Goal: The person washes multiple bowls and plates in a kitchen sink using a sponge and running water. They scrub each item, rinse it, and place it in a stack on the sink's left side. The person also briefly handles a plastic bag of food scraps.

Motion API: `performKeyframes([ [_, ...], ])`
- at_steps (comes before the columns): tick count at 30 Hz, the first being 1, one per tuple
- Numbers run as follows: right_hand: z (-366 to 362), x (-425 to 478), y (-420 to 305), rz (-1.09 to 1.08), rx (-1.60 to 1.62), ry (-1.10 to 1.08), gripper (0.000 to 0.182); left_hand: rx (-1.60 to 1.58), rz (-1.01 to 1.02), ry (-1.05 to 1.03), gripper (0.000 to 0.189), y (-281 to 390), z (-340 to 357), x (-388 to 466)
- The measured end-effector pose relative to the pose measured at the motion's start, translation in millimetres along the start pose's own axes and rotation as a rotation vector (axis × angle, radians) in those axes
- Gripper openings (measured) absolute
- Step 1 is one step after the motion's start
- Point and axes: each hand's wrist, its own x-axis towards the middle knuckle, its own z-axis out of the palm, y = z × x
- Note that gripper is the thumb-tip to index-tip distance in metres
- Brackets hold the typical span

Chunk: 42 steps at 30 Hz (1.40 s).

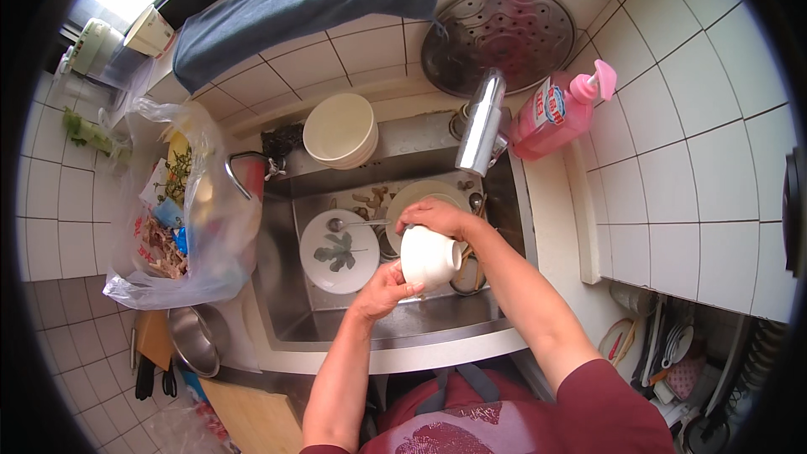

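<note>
Over the stainless steel sink [287, 321] I hold a white bowl [427, 260] tipped on its side, its foot facing right. My left hand [384, 290] grips the bowl's lower left rim, thumb on the outside. At the upper rim is my right hand [435, 215], its fingers hidden behind or inside the bowl. Below, a white plate with a leaf pattern [340, 268] lies in the sink, with a metal spoon [337, 224] across it. A larger pale dish [416, 194] sits behind my right hand. Chopsticks [468, 271] and a round vessel show partly under my right forearm.
A chrome faucet [482, 129] reaches over the sink beside a pink pump bottle [555, 116]. Stacked pale bowls [340, 129] stand on the back ledge. Left are a plastic bag of food scraps [183, 214] and a steel bowl [195, 340]. Brown scraps [373, 198] lie in the sink.
</note>
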Motion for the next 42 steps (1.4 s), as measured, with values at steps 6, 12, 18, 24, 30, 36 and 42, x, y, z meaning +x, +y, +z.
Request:
performKeyframes([
  [6, 24.2, -20.8, 39.6, -0.059, 0.834, 0.275, 0.026, -0.328, 0.154, 0.109, 0.043, -24.5, 0.3, -5.1],
  [12, 63.3, -31.6, 36.4, -0.366, 0.541, 0.764, 0.028, -0.304, 0.279, 0.236, 0.043, -19.3, -1.4, 0.8],
  [18, 76.8, -42.4, 22.0, -0.431, -0.103, 0.955, 0.021, -0.181, 0.279, 0.302, 0.042, -18.9, -6.3, 3.3],
  [24, 82.5, -46.8, 24.6, -0.484, -0.191, 0.923, 0.02, -0.195, 0.265, 0.348, 0.042, -24.0, -7.9, 7.8],
  [30, 46.8, -34.8, 54.4, -0.382, -0.385, 0.848, 0.019, -0.233, 0.203, 0.348, 0.041, -30.4, -11.5, 0.6],
  [36, 17.4, 5.7, 101.9, -0.199, -0.697, 0.805, 0.027, -0.268, 0.199, 0.352, 0.04, -29.8, -10.6, 7.7],
  [42, 1.1, 7.0, 89.3, 0.068, -0.485, 0.615, 0.026, -0.294, 0.207, 0.38, 0.04, -36.9, -23.9, 5.2],
])
